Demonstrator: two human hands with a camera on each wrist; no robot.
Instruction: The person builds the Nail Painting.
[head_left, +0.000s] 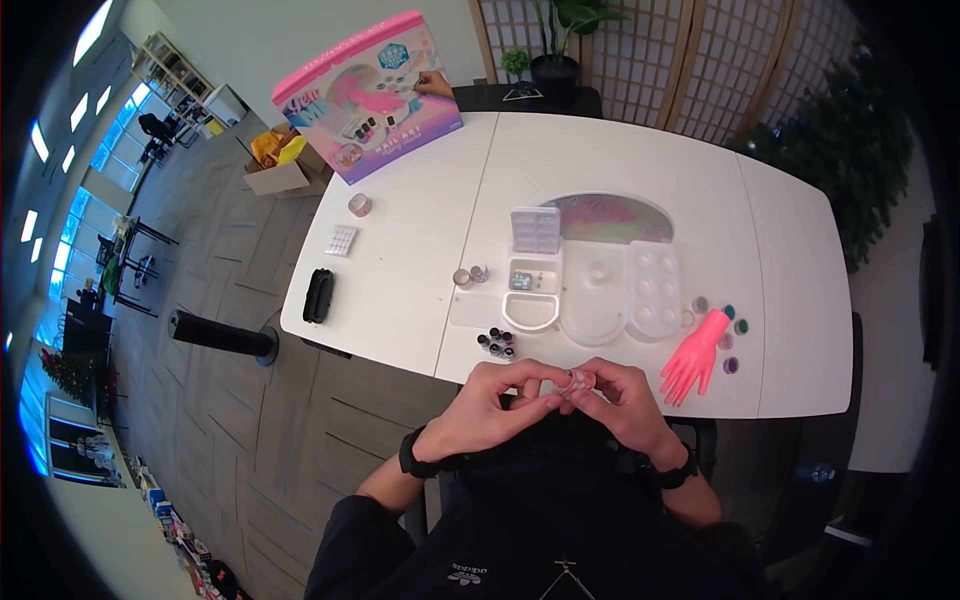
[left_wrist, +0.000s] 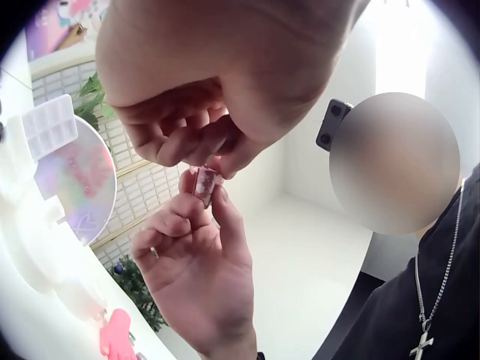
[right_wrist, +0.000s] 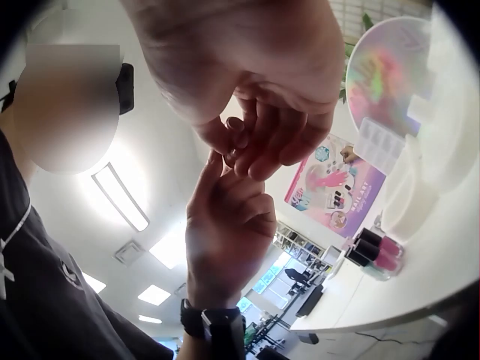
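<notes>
A small pink-and-white container point(head_left: 577, 381) is held up between both hands in front of the chest, above the table's near edge. The right hand point(head_left: 625, 405) pinches it between thumb and fingers. From the other side the left hand point(head_left: 500, 405) touches it with thumb and fingertips, its fingers curled in. In the left wrist view the small container point(left_wrist: 205, 185) looks clear with pink and white inside, upright between the fingertips of the right hand point(left_wrist: 199, 277) and the left hand point(left_wrist: 217, 82). The right wrist view mostly hides it behind the fingers.
On the white table point(head_left: 400, 270) stand a white tray set point(head_left: 597, 310), small polish bottles point(head_left: 497, 343), a pink model hand point(head_left: 695, 358) with small pots around it, and two small jars near the tray's left. A pink box point(head_left: 370, 95), a black case point(head_left: 318, 296) and a white pad point(head_left: 341, 240) are at the left.
</notes>
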